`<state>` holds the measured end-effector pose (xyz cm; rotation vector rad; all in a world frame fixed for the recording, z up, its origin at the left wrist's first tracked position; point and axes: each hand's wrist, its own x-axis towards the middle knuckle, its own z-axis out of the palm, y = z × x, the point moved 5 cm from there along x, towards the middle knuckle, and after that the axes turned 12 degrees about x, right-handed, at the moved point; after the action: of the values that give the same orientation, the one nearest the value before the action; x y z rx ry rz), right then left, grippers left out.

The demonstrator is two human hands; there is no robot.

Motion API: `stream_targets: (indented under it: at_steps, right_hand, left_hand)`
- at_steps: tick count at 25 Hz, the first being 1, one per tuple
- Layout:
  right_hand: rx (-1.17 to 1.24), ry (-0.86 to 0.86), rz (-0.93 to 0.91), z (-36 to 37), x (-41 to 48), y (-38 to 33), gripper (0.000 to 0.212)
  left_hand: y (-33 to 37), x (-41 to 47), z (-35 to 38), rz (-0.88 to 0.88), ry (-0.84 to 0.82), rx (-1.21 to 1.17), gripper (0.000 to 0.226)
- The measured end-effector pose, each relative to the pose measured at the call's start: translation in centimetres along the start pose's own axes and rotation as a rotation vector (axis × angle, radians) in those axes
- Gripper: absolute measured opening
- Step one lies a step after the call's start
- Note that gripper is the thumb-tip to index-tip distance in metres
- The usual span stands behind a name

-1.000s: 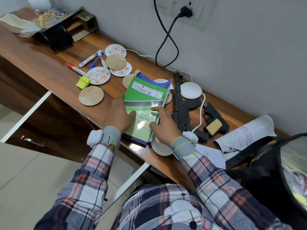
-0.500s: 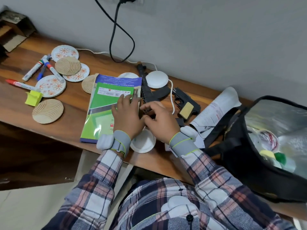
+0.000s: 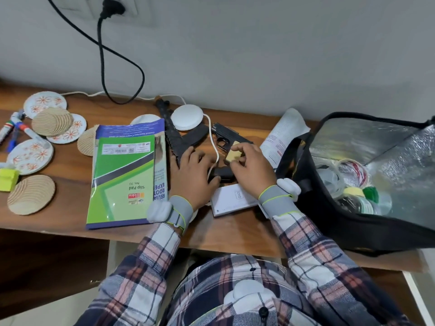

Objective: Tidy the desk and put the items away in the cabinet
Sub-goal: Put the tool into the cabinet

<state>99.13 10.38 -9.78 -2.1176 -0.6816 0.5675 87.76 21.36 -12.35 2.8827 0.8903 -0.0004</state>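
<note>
On the wooden desk (image 3: pixel 235 234) lie a long black toy rifle (image 3: pixel 171 134) and a black toy pistol (image 3: pixel 223 134) with a tan grip. My left hand (image 3: pixel 191 177) lies over the rifle's rear end, fingers curled on it and thumb against a black part. My right hand (image 3: pixel 250 167) pinches the pistol's tan grip. A green slip pad (image 3: pixel 122 177) rests on a blue booklet (image 3: pixel 131 129) just left of my left hand. Under my wrists lies a white notepad (image 3: pixel 233 200).
Wooden coasters (image 3: pixel 30 194), floral coasters (image 3: pixel 29 156), markers (image 3: pixel 16 127) and a lime block (image 3: pixel 8 180) sit at the left. A white round device (image 3: pixel 189 117) with a cord lies by the wall. An open black insulated bag (image 3: pixel 353 222) and a folded leaflet (image 3: pixel 283 130) are at the right.
Both hands left the green slip pad and moved right onto the toy guns. The view swung right, bringing the bag fully into sight.
</note>
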Motion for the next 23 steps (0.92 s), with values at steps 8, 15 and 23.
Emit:
stream_targets:
  at_steps: [8, 15, 23]
  right_hand:
    - [-0.004, -0.024, -0.040, 0.8, 1.5, -0.7, 0.034]
    - [-0.199, 0.034, -0.131, 1.6, 3.3, -0.9, 0.036]
    - [-0.454, 0.030, -0.030, 2.3, 6.4, 1.0, 0.061]
  left_hand:
    - [0.4, 0.7, -0.1, -0.021, -0.036, 0.036, 0.041]
    - [0.5, 2.7, -0.1, -0.036, -0.018, -0.006, 0.033]
    - [0.6, 3.9, 0.4, -0.031, -0.006, 0.058, 0.037]
